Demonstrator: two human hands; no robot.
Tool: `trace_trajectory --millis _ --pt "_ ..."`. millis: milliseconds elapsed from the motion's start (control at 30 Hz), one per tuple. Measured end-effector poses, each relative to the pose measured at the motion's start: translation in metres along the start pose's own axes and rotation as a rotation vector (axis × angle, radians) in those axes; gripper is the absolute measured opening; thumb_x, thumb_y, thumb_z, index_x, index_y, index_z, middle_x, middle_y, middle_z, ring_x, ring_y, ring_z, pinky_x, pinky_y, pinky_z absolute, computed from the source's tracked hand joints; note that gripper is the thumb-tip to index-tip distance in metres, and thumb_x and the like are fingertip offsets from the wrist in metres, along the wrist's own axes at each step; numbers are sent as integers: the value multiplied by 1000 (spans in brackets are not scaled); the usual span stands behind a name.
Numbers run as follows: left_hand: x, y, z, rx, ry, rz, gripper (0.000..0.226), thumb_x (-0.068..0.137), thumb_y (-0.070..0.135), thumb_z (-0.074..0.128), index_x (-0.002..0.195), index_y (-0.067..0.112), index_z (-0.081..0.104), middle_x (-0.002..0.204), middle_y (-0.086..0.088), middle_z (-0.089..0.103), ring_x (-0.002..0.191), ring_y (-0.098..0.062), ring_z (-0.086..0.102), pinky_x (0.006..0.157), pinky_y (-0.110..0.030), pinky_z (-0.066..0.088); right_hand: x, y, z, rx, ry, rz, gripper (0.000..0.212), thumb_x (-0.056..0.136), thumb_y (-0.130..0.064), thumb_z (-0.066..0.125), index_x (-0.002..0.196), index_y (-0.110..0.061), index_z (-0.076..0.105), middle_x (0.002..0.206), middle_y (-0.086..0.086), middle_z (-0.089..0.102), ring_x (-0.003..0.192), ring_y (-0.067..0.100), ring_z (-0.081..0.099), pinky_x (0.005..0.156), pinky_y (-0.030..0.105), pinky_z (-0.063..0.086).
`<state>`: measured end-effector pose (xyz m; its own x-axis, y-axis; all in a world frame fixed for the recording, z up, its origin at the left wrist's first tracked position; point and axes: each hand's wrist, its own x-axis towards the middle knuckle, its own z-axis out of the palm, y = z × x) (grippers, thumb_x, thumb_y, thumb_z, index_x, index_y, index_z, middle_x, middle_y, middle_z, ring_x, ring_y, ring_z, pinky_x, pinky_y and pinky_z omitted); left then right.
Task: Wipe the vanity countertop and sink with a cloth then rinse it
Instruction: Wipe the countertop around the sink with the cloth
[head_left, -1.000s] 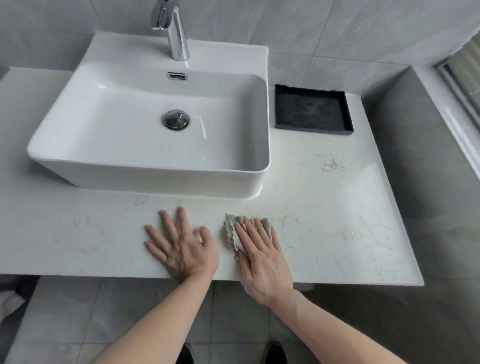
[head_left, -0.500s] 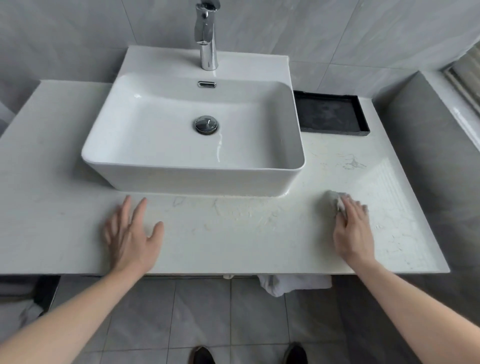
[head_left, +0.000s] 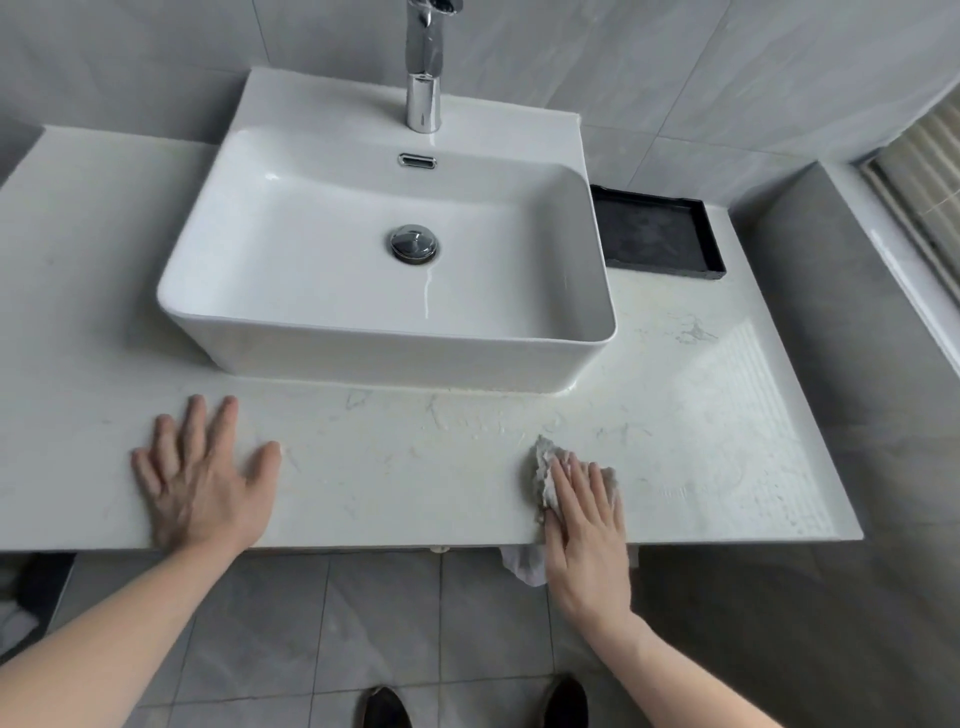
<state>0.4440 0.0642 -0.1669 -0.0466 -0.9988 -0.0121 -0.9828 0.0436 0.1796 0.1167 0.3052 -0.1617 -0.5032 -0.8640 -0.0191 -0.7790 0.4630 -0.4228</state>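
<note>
A white marble countertop (head_left: 395, 483) carries a white rectangular vessel sink (head_left: 363, 358) with a chrome drain plug (head_left: 413, 244) and a chrome faucet (head_left: 425, 67) behind it. My right hand (head_left: 584, 509) lies flat with straight fingers on a crumpled grey cloth (head_left: 543, 470), pressing it onto the counter near the front edge, right of the sink. Part of the cloth hangs over the counter's edge under my wrist. My left hand (head_left: 200, 478) rests flat on the bare counter at the front left, fingers spread.
A black shallow tray (head_left: 709, 244) sits at the back right beside the sink. Grey tiled walls close off the back and right, with a window ledge (head_left: 904, 249) at the right. Wet streaks mark the counter's right end. Grey floor tiles and my shoes show below.
My right hand slid the cloth from the front middle out to the right, then back left and nearer the front edge. My left hand shifted left and stays flat.
</note>
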Motion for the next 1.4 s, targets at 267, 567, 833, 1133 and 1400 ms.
trace_trajectory --millis 267,567,833,1133,1400 --pt "0 0 -1 -4 -11 -8 76 87 64 33 156 33 28 169 5 13 155 -26 6 125 -53 1 1 -88 33 215 -183 -369 58 102 -10 46 158 -25 40 167 -11 28 157 4 17 129 37 15" --pt "-1 -1 -1 -7 -4 -15 74 88 63 35 156 35 27 169 7 11 155 -23 3 125 -51 2 85 43 -50 157 97 147 48 109 -14 42 156 -21 41 166 -6 32 155 1 14 130 42 10" --pt "0 1 -1 -15 8 -28 74 87 61 38 156 36 28 169 9 13 155 -21 4 125 -50 2 84 8 -2 -73 10 185 64 103 -39 29 165 -28 15 173 -7 7 160 20 -1 129 46 -4" --pt "0 -1 1 -1 9 -32 73 88 61 36 156 37 28 169 10 12 156 -20 3 126 -50 3 38 -135 57 -15 -157 -280 64 105 -36 31 165 -22 12 173 -2 3 160 21 -10 129 48 -1" --pt "-1 0 -1 -19 26 -35 71 87 56 37 155 36 31 168 10 17 155 -20 6 126 -48 3 39 -100 36 311 -262 -423 70 92 -1 55 157 -21 41 165 -6 35 156 8 21 129 39 17"
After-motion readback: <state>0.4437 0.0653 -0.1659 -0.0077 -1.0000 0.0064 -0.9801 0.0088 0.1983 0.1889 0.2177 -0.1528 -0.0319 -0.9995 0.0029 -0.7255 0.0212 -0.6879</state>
